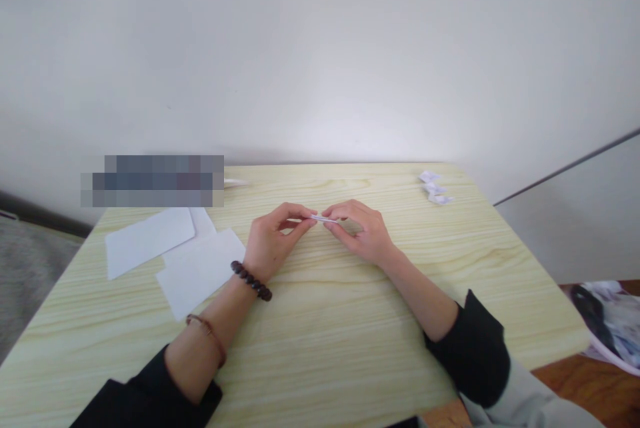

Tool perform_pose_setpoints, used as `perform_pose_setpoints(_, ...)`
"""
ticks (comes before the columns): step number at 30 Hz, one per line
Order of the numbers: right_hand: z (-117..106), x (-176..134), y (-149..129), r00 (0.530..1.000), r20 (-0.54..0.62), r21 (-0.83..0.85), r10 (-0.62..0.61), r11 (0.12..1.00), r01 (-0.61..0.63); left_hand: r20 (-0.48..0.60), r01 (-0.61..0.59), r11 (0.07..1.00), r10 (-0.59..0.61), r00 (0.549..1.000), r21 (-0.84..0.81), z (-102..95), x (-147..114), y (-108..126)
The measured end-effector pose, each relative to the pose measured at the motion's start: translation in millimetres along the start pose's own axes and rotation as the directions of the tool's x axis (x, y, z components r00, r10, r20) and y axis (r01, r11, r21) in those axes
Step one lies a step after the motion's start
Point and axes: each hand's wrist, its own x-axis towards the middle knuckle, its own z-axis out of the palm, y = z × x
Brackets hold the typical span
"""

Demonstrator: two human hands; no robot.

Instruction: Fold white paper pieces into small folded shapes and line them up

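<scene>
A small strip of folded white paper (324, 219) is held level just above the table's middle, seen nearly edge-on. My left hand (277, 235) pinches its left end between thumb and fingers. At the other end, the thumb and fingers of my right hand (364, 231) are closed on the same paper. The fingertips of both hands are a short gap apart, and they cover the paper's two ends. A dark bead bracelet (251, 280) circles my left wrist, with a thinner brown one (207, 335) farther up the arm.
Loose white paper sheets (150, 241) overlap on the left of the wood-grain table (320, 355). Several small folded paper pieces (434, 188) sit at the back right. A blurred-out object (155, 181) lies at the back left. Behind the table rises a white wall (320, 55).
</scene>
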Motion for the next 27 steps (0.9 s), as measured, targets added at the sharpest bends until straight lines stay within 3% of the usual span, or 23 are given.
perform_pose_setpoints(13,0,-1,0,1.0,-0.011,-0.045,-0.007,0.999,0.007,0.039,-0.038,0.997,0.035,0.999,0.07,-1.5,1,-4)
perform_pose_setpoints(22,0,0,0,0.995,-0.019,-0.142,-0.094,0.986,0.09,0.169,-0.068,0.992,0.049,0.984,0.108,-1.7,2,-9)
perform_pose_setpoints(27,0,1,0,0.995,0.004,-0.141,-0.103,0.985,0.102,0.096,-0.06,0.984,0.044,0.994,0.166,-1.3,2,-11)
